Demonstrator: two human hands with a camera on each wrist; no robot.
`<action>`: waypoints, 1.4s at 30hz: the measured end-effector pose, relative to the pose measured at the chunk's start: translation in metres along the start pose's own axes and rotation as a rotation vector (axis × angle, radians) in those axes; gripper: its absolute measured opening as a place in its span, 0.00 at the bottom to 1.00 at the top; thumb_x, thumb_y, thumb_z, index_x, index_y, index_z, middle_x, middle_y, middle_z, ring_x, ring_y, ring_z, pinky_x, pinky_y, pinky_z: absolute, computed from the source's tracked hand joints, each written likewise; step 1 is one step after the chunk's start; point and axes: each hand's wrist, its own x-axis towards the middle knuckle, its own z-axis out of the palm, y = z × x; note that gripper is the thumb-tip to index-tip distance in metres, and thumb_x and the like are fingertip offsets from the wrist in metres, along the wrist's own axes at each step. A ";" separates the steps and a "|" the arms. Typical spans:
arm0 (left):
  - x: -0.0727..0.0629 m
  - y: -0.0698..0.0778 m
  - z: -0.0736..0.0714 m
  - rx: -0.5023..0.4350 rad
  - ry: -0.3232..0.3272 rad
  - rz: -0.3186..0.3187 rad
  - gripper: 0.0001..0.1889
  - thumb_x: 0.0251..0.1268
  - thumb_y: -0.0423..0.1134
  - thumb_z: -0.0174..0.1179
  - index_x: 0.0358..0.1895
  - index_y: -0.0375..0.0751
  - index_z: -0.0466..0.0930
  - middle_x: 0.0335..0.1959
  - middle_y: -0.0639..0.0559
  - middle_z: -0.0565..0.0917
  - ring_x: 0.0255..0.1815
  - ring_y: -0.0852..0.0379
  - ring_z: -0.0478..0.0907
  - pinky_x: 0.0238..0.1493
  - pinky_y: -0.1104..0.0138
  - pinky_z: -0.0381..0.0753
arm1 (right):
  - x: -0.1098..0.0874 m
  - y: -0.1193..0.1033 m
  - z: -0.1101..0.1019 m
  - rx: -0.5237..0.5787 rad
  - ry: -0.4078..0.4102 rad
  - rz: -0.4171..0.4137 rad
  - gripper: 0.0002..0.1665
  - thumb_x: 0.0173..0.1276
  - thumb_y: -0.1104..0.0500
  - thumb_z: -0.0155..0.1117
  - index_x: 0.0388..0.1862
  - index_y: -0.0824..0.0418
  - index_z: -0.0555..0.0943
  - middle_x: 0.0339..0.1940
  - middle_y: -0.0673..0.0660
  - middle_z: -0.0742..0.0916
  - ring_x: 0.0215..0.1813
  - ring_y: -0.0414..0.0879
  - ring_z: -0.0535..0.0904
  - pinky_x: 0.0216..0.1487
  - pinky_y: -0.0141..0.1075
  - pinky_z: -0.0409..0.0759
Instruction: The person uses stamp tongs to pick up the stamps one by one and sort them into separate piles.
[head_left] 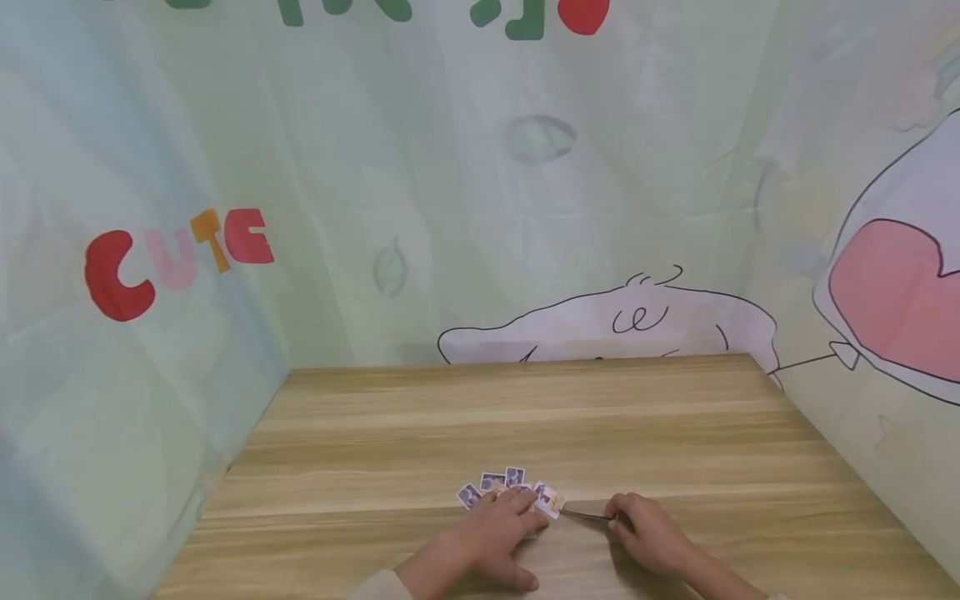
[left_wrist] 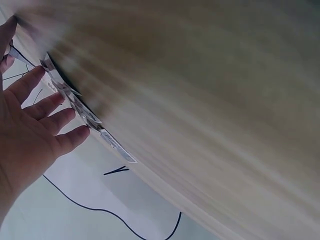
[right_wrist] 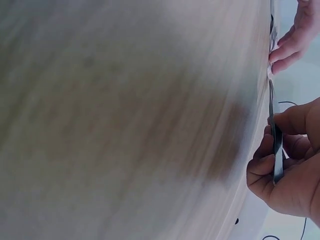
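Note:
Small white-bordered picture cards (head_left: 514, 477) lie in an overlapping cluster on the wooden table. My left hand (head_left: 498, 533) rests on them with fingers spread, covering part of the cluster. In the left wrist view, its fingertips (left_wrist: 82, 131) touch the card edges. My right hand (head_left: 648, 529) grips a pair of metal tweezers (head_left: 588, 515) between thumb and curled fingers. The tips of the tweezers point left and meet the lower right edge of the rightmost picture card (head_left: 550, 498). In the right wrist view, the tweezers (right_wrist: 278, 160) lie almost flat, low along the tabletop.
The wood-grain table (head_left: 375, 442) reaches back to a pale green printed cloth (head_left: 337, 208), which also hangs at both sides. Coloured letters (head_left: 176, 258) mark its left side, and a balloon drawing (head_left: 900, 292) its right.

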 end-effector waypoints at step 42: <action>-0.023 -0.017 -0.014 -0.106 0.074 -0.154 0.36 0.43 0.64 0.65 0.57 0.48 0.75 0.62 0.44 0.70 0.63 0.48 0.64 0.58 0.46 0.65 | 0.020 -0.001 -0.016 0.093 0.079 0.192 0.02 0.59 0.70 0.58 0.29 0.66 0.77 0.21 0.47 0.76 0.23 0.39 0.68 0.23 0.31 0.70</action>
